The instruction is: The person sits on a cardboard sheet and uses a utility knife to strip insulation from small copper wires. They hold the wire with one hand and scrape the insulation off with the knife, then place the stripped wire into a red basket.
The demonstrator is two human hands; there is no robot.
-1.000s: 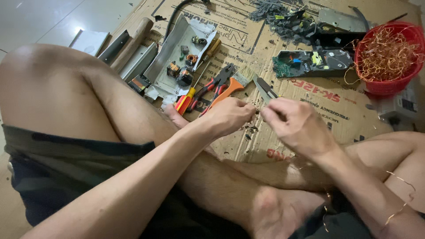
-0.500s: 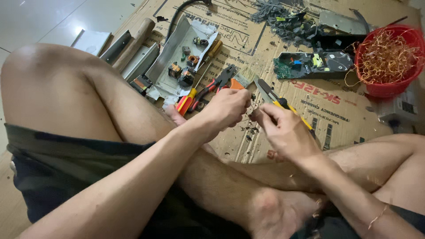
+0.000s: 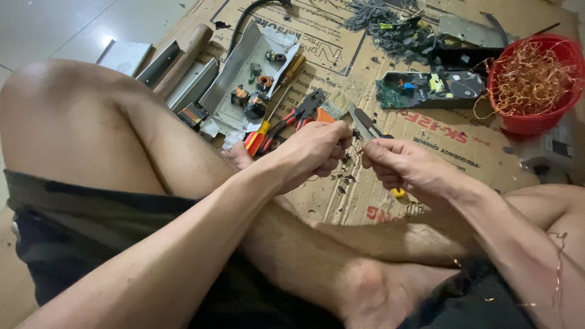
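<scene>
We hold our left hand (image 3: 314,152) and right hand (image 3: 405,167) close together at the centre of the frame, above the flattened cardboard sheet (image 3: 390,201) that covers the floor. The right hand is closed around the yellow handles of a pair of pliers (image 3: 367,126); the grey jaws point toward the upper left, just beside the left fingertips. The left hand is curled, with its fingertips pinched together at the tip of the pliers; we cannot tell what small piece, if any, it grips. Small dark debris lies on the cardboard directly below both hands.

Just above the left hand lie red-handled cutters (image 3: 292,119). In the upper middle of the frame rests an open metal tray (image 3: 244,73) carrying small coils and components. A green circuit board (image 3: 420,88) lies at upper right, near a red basket (image 3: 518,119) filled with copper wire. A wooden handle (image 3: 183,58) lies at upper left.
</scene>
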